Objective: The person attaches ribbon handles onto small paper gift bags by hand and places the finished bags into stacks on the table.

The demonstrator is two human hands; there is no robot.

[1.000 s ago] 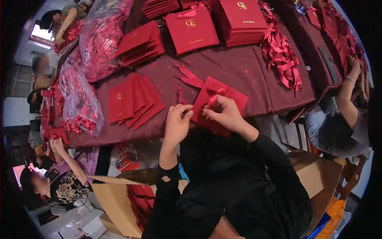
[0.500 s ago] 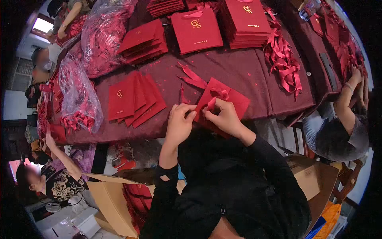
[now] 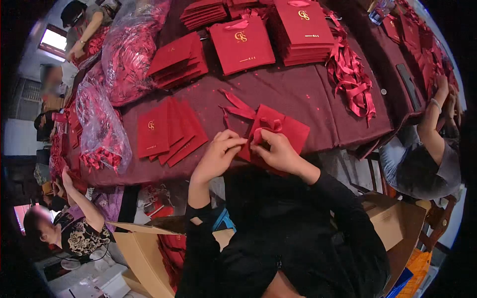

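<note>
Bag (image 3: 296, 131) sits at frame centre; the right hand (image 3: 277, 149) pinches its ribbon (image 3: 271, 124) between thumb and finger; the left hand (image 3: 221, 153), fingers curled, meets its left edge, grip unclear. Uneven pulling could crease it.

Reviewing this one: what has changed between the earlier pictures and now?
The left hand has swung its wrist outward, to the person's left, its fingertips staying by the left edge of the flat red paper bag. On that bag, the shiny red ribbon has changed shape beside the right hand. No clear new grasp or release shows. The fanned red bags with gold lettering stay put.
</note>
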